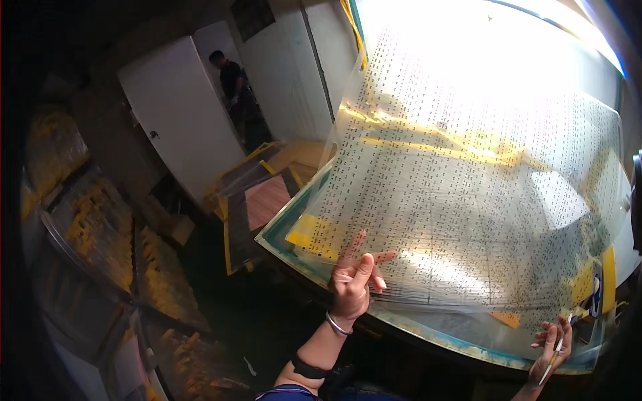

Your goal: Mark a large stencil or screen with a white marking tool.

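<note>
Glare in the head view hides the far part of the dotted clear sheet [414, 200] over the worktop [461, 346], its near edge overlapping the left hand's [351, 284] spread fingers, while the right hand's [548, 349] fingers, bent, grip a slim white pen-like tool [552, 359].

The large, clear, black-dotted plastic sheet [428, 207] looks glossy. The curved silver bangle [338, 327] looks like smooth metal.

Sheet [435, 207] over table [461, 345], left hand [354, 277] at front edge, right hand [555, 344] near right corner
</note>
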Motion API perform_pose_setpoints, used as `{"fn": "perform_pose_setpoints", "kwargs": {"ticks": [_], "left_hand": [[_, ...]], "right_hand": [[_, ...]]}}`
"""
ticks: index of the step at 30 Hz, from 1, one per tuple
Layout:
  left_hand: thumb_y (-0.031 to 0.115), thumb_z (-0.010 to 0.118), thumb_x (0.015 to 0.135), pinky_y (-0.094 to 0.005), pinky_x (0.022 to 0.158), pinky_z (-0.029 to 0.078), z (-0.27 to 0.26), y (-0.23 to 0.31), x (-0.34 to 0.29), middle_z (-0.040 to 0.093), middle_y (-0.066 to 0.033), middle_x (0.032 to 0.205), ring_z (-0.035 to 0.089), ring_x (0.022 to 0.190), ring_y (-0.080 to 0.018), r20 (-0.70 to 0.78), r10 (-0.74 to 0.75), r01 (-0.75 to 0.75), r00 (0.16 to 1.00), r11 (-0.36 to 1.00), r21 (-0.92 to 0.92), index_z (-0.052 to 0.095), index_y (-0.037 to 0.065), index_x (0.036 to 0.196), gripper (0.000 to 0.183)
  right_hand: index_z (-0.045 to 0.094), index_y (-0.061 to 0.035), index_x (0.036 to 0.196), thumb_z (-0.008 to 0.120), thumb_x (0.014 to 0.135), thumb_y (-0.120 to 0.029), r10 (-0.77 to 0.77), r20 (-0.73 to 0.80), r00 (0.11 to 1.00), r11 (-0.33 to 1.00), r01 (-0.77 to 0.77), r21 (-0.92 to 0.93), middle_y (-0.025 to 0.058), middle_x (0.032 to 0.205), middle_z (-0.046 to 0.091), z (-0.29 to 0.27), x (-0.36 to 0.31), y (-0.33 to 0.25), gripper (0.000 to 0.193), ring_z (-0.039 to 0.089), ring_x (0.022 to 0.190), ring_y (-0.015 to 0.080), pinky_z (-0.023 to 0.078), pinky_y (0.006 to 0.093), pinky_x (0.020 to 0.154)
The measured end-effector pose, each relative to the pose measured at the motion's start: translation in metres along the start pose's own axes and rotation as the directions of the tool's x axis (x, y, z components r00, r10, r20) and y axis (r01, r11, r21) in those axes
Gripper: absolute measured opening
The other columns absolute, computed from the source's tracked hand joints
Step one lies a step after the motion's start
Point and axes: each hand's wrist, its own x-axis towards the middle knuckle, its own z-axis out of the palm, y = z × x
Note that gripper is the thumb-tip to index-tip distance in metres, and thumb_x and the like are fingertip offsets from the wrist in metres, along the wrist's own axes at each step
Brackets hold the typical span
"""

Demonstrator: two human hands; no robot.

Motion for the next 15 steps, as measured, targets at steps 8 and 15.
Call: {"fn": "perform_pose_setpoints", "kwargs": {"ticks": [8,15], "left_hand": [[0.014,0.047,0.093,-0.0172,0.047,0.045,-0.0002,0.0007,-0.0001,0.063,-0.0231,0.093,0.062,0.066,-0.0134,-0.002,0.009,-0.009,1.0,1.0,0.001,0.037,0.011,0.133,0.041],[0.015,0.046,0.093,-0.017,0.048,0.045,0.0005,0.0019,-0.0002,0.063,-0.0238,0.094,0.06,0.06,-0.0111,-0.011,0.004,-0.003,1.0,1.0,0.026,0.037,0.013,0.133,0.041]], "right_hand": [[0.049,-0.0035,0.117,0.054,0.09,-0.022,-0.029,0.002,1.0,0.999,0.029,0.022,0.0038,0.082,0.061,0.0055,-0.0027,-0.0085,0.034,0.054,0.061,0.0051,0.04,0.0154,0.045],[0.049,-0.0039,0.117,0.054,0.089,-0.022,-0.021,-0.004,1.0,1.0,0.021,0.015,0.0036,0.082,0.062,0.0053,-0.002,-0.0068,0.033,0.054,0.06,0.0049,0.04,0.0148,0.045]]}}
